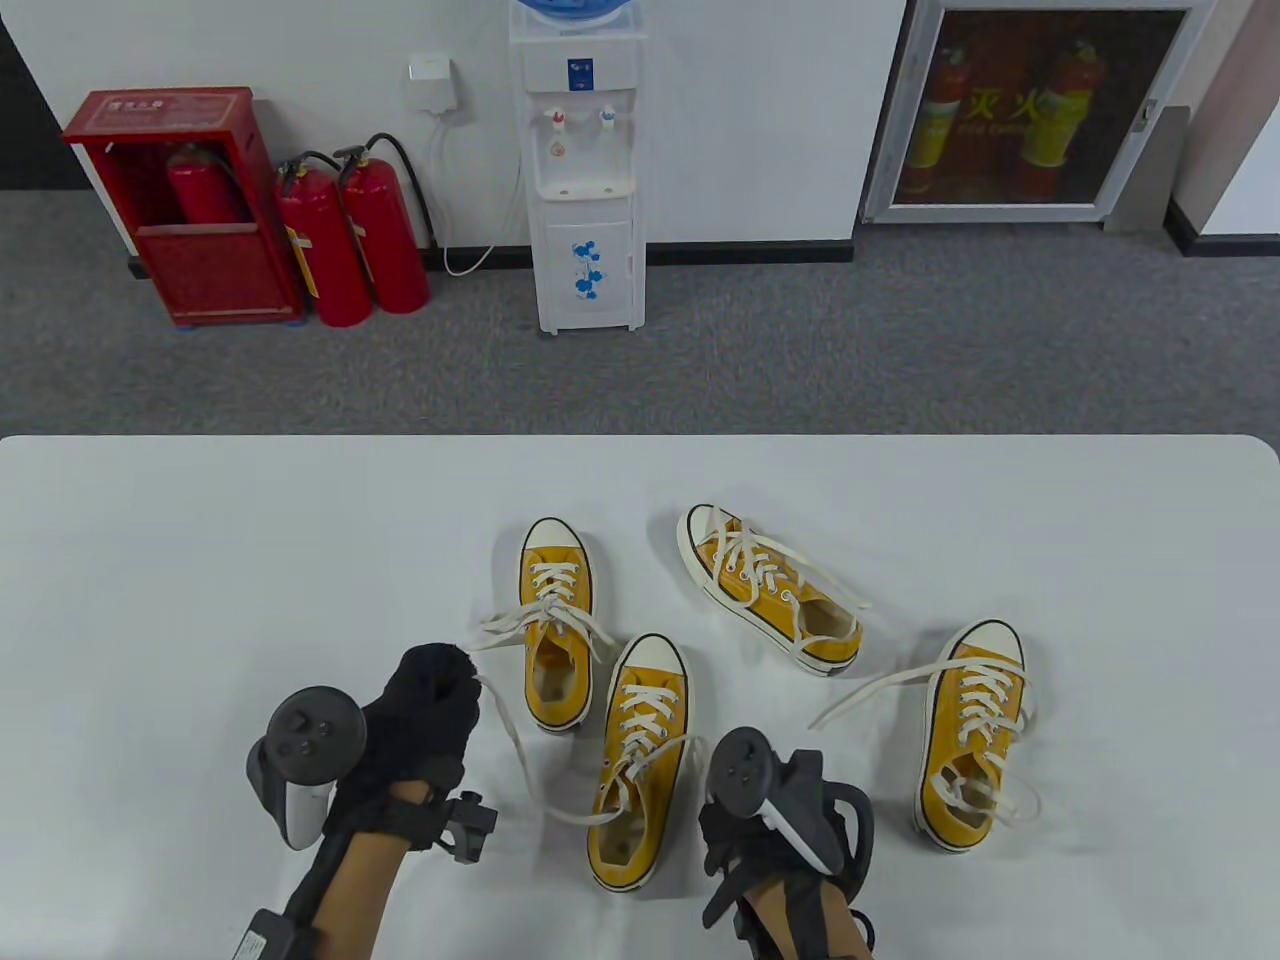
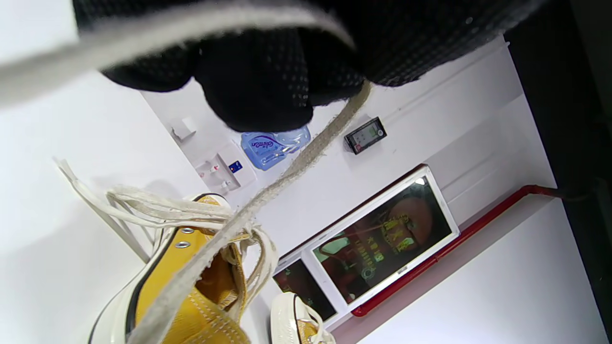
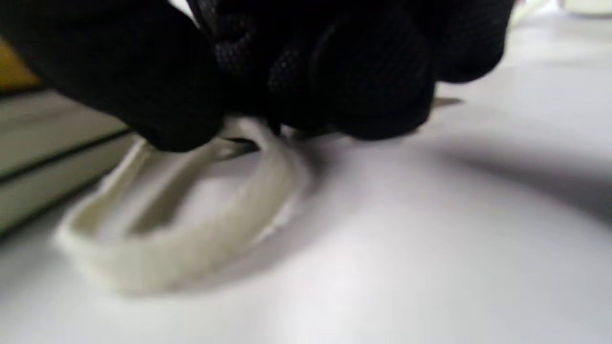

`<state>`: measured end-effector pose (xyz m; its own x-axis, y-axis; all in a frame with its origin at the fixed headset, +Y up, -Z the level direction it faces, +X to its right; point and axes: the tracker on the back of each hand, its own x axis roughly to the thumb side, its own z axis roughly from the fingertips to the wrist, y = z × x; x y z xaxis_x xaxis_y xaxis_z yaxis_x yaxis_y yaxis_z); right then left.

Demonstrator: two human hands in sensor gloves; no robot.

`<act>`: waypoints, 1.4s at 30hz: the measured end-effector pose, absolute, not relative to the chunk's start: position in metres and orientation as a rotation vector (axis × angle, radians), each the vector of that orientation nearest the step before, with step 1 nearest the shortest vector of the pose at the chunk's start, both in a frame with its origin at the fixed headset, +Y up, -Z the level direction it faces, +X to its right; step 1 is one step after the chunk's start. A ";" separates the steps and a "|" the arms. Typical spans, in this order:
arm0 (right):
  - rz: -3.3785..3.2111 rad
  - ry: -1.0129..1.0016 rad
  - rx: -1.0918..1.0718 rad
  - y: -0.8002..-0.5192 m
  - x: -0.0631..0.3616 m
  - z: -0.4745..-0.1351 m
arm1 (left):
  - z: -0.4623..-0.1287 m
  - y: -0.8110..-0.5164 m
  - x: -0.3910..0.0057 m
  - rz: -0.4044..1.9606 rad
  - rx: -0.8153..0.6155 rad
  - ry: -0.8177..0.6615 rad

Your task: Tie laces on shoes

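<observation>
Nearest the tabletop's near edge, the right hand (image 1: 745, 850) sits low beside the heel end of the closest yellow shoe (image 1: 637, 765). In the right wrist view its gloved fingers (image 3: 363, 76) are curled and pinch a looped end of white lace (image 3: 191, 224) that lies on the white table (image 1: 200, 560), right beside the shoe's sole.

To the left, the left hand (image 1: 425, 700) is raised a little off the surface, fingers bunched around the other lace end (image 1: 515, 750) of the same shoe. That lace runs from the fist in a slack curve down to the shoe's upper eyelets; the left wrist view shows it pinched between the gloved fingertips (image 2: 258, 91) and stretching toward the shoe.

Just beyond, a second yellow shoe (image 1: 556, 625) stands with its toe toward the far edge, its laces splayed loose to both sides. Toward the right edge, a third shoe (image 1: 975, 735) also points away, laces untied and trailing left. Farthest, near the middle of the tabletop, a fourth shoe (image 1: 768, 590) lies tilted on its side, laces loose.
</observation>
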<state>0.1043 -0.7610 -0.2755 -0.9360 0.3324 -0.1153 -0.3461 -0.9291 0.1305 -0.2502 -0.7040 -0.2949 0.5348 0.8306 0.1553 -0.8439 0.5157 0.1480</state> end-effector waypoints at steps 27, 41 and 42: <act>1.886 -0.124 -0.021 -0.685 0.134 -0.285 | -0.297 -0.697 -0.241 1.027 0.148 -0.135; 1.654 0.167 0.118 -0.703 0.067 -0.325 | -0.290 -0.676 -0.224 1.038 0.049 -0.316; 1.689 0.149 0.107 -0.704 0.063 -0.327 | -0.289 -0.673 -0.223 1.033 0.058 -0.323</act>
